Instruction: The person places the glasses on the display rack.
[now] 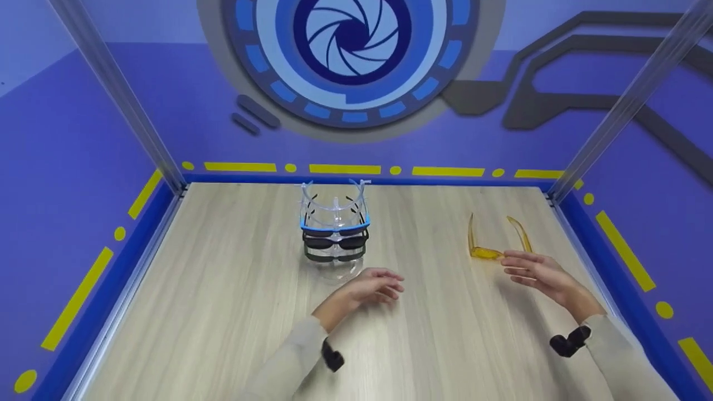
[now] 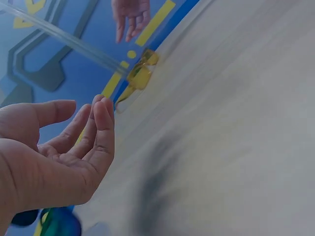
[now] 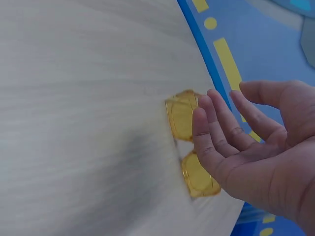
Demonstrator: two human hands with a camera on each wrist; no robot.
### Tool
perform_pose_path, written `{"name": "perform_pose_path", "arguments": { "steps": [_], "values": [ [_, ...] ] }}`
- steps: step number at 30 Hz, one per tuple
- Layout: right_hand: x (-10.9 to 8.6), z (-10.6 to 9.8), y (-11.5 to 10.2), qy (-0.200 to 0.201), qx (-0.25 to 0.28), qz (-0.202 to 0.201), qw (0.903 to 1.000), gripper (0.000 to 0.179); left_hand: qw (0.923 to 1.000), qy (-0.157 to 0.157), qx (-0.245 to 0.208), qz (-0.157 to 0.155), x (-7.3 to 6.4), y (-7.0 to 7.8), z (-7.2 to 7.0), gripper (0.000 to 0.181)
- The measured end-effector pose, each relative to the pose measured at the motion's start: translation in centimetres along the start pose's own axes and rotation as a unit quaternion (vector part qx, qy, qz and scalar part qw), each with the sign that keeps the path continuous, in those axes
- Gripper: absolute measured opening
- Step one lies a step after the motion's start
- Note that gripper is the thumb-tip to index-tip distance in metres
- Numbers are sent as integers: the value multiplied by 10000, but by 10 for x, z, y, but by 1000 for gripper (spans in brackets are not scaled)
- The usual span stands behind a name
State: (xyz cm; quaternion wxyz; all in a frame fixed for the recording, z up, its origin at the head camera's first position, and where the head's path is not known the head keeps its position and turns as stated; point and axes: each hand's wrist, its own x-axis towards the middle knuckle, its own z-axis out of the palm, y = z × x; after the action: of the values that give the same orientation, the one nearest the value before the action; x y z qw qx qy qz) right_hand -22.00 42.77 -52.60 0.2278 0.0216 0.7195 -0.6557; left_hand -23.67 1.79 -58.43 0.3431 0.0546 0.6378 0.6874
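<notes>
Yellow-tinted glasses [image 1: 486, 254] stand on the right of the table, temples spread toward the back. My right hand [image 1: 540, 275] hovers by their front edge and covers part of one lens in the head view; its fingers are relaxed and grip nothing. In the right wrist view both yellow lenses [image 3: 199, 174] show behind the fingertips. A clear display stand [image 1: 336, 206] left of centre carries a blue-framed pair [image 1: 334, 229] above dark sunglasses [image 1: 335, 243] and another dark pair [image 1: 334, 258]. Loosely bent and holding nothing, my left hand [image 1: 370, 287] is just right of the stand's base.
The wood-grain table [image 1: 223, 312] is enclosed by blue printed panels [image 1: 139, 111] at the back and both sides. Metal posts rise at its back left [image 1: 125, 100] and back right corners. A small black camera [image 1: 569, 341] sits on each wrist.
</notes>
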Motion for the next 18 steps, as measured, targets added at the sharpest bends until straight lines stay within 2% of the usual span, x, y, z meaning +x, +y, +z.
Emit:
{"name": "perform_pose_path", "arguments": {
  "steps": [4,7,9,14,18],
  "values": [
    [3,-16,-2,265,1,65,9996,54,9999,48,-62,-108,41,10,28,29],
    [3,-27,3,471,105,35,9988,57,9993,273,-208,-159,71,14,46,27],
    [1,-34,8,555,305,-47,9980,54,9982,459,-339,-190,88,16,55,28],
    [0,-53,21,930,910,-132,9914,24,9948,724,-708,-68,125,21,68,39],
    [3,-66,27,1339,1271,-19,9828,17,9912,931,-926,159,152,25,82,49]
  ]
}}
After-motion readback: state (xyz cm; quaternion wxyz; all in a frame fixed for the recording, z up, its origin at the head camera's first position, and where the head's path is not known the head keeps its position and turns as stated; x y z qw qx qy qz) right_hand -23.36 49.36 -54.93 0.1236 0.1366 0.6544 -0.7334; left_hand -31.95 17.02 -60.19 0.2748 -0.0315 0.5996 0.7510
